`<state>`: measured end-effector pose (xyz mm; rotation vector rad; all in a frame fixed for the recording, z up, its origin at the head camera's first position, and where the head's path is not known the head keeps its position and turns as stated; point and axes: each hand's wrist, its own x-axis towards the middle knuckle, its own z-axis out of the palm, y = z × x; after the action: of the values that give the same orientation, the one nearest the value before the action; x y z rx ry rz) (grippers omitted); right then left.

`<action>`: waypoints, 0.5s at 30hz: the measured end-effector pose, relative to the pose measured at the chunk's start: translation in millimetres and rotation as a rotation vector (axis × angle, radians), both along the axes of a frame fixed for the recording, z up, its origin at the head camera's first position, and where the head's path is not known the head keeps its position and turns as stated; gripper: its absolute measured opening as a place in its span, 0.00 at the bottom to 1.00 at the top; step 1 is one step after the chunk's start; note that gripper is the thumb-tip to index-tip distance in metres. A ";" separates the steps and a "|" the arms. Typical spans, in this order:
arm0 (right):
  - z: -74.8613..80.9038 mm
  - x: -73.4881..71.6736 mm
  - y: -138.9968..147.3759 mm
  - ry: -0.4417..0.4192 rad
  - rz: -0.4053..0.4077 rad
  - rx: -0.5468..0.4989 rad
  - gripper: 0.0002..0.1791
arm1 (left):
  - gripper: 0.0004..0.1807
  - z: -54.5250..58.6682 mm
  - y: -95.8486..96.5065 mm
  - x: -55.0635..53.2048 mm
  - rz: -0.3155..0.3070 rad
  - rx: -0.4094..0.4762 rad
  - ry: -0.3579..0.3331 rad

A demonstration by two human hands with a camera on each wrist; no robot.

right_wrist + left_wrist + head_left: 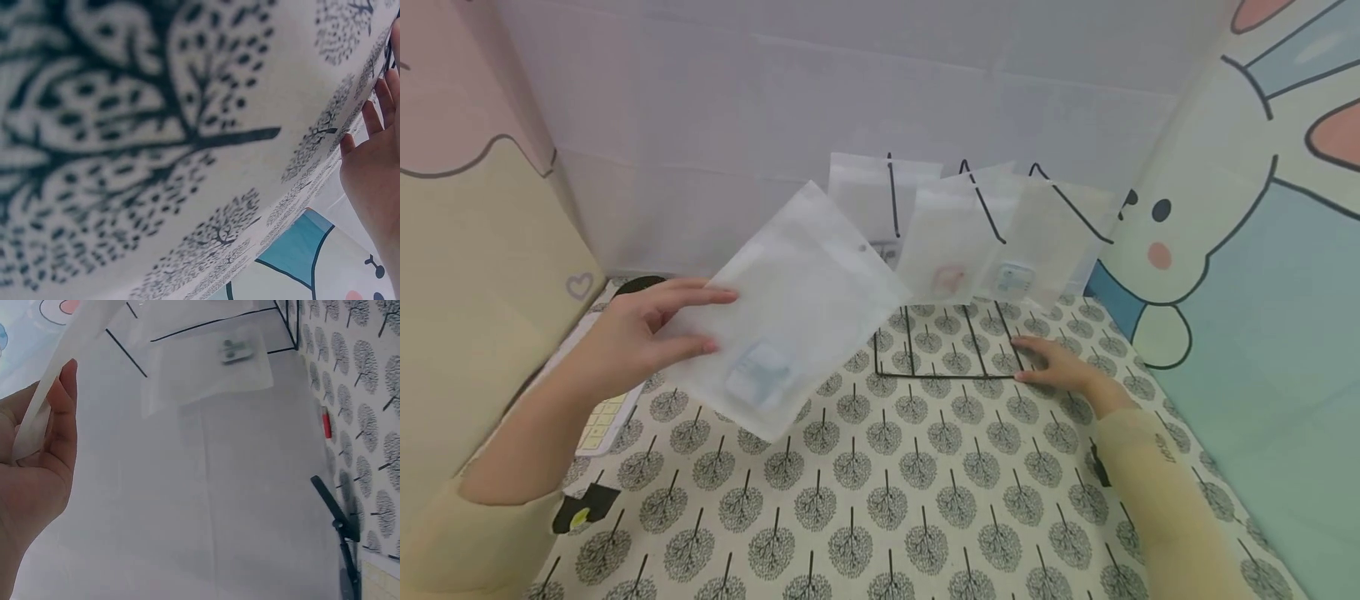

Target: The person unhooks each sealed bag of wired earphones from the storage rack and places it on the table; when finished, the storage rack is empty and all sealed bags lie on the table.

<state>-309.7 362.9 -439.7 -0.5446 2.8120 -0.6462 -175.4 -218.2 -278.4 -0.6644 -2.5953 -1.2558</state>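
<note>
My left hand pinches a frosted translucent plastic bag by its left edge, thumb in front. The bag is tilted in the air, with a blurry bluish item showing in its lower part and a small hole near its right edge. In the left wrist view the bag appears edge-on between fingers and thumb. A black wire rack stands to the right, with several similar bags on its slanted prongs. My right hand is low on the table, its spread thumb and fingertips touching the rack's right base wire.
A tree-print cloth covers the table. At left lie a white item with yellowish keys and a black piece with a yellow spot. A red object lies near the back wall. Cartoon-print curtains flank the table.
</note>
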 end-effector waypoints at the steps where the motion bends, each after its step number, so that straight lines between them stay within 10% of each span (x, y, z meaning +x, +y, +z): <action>1: 0.2 -0.5 -0.1 -0.002 -0.005 0.002 0.45 | 0.27 -4.0 -2.5 0.7 0.016 0.018 -0.035; 15: 1.3 0.5 0.0 0.005 0.006 -0.004 0.45 | 0.32 -59.5 -28.9 6.8 0.178 0.135 -0.299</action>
<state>-309.3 362.9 -438.4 -0.5553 2.8134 -0.6502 -168.6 -247.1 -337.9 -0.2298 -2.6912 -1.5556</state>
